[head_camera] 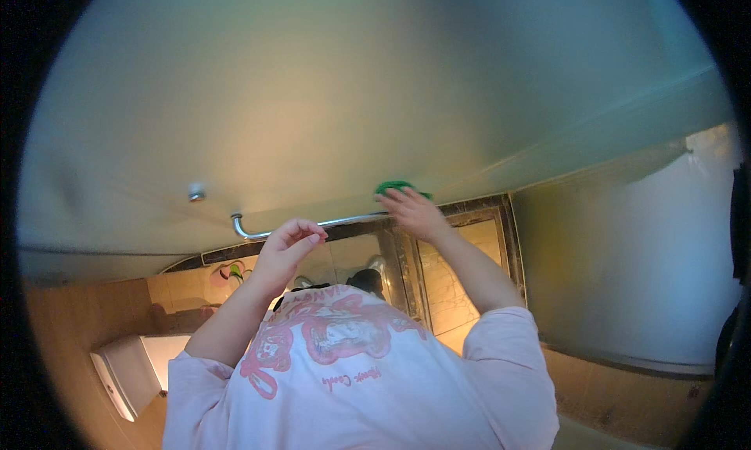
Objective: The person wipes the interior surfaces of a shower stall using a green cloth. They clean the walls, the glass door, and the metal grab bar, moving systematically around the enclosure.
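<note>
My right hand (415, 214) is spread over a green cloth (394, 186) and presses it against a large frosted glass panel (281, 110). The fingers look slightly blurred, and most of the cloth is hidden beneath them. Along the panel's lower part runs a chrome bar handle (346, 220), bent at its left end; my right hand covers its other end. My left hand (290, 247) hovers in front of this bar with loosely curled fingers. A gap shows between its thumb and fingers, and I see nothing held there.
A small chrome knob (196, 193) sits on the glass left of the bar. Dark stone sills (405, 268) edge the tiled floor (452, 268). At right stands another frosted panel (622, 262). A white box-like fixture (132, 374) is at lower left, with pink-and-green slippers (232, 272) beyond.
</note>
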Action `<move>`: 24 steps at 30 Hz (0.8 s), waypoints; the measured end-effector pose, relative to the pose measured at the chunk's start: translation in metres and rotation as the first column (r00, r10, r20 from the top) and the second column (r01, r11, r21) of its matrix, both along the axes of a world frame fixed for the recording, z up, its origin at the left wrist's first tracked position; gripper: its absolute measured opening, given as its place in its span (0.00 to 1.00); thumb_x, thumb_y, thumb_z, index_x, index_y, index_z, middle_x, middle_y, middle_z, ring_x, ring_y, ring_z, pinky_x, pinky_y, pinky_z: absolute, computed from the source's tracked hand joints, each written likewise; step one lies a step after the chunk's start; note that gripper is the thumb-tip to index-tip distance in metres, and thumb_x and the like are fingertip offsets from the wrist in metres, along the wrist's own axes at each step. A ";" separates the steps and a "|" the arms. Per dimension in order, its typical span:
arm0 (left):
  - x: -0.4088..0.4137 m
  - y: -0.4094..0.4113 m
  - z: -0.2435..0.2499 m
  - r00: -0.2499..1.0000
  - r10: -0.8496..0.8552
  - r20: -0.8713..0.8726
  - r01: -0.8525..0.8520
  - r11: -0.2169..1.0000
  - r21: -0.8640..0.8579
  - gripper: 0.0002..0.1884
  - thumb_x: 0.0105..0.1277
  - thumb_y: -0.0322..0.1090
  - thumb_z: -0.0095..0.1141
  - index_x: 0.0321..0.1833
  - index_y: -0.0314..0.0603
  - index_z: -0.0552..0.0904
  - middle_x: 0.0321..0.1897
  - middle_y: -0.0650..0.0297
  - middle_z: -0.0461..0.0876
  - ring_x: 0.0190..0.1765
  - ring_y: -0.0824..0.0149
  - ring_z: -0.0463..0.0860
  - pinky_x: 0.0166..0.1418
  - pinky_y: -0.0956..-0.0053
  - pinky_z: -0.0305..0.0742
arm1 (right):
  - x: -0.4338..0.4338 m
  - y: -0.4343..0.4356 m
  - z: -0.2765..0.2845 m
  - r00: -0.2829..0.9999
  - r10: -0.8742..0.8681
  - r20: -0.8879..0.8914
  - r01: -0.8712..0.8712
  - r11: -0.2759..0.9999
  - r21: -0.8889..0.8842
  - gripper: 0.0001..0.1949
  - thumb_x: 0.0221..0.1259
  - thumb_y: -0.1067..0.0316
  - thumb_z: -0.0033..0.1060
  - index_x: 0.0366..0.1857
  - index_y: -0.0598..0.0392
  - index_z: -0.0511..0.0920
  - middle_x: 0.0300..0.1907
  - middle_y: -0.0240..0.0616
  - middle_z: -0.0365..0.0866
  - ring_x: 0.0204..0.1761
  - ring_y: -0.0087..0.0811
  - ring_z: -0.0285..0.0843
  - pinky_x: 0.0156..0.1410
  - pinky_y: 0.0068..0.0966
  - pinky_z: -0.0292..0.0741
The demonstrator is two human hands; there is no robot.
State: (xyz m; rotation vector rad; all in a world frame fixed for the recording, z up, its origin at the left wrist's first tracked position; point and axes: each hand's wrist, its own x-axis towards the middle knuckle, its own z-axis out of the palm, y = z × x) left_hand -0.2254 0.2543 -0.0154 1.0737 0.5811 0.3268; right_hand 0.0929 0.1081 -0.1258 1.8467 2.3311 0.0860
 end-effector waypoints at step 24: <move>0.173 -0.056 -0.034 0.960 -0.191 -0.207 0.201 0.979 0.031 0.06 0.70 0.27 0.57 0.47 0.37 0.80 0.43 0.66 0.82 0.50 0.73 0.78 0.58 0.77 0.73 | 0.080 -0.032 -0.040 0.466 -0.267 -0.844 0.885 0.162 0.437 0.32 0.64 0.78 0.46 0.74 0.64 0.53 0.77 0.63 0.42 0.78 0.62 0.44 0.78 0.47 0.53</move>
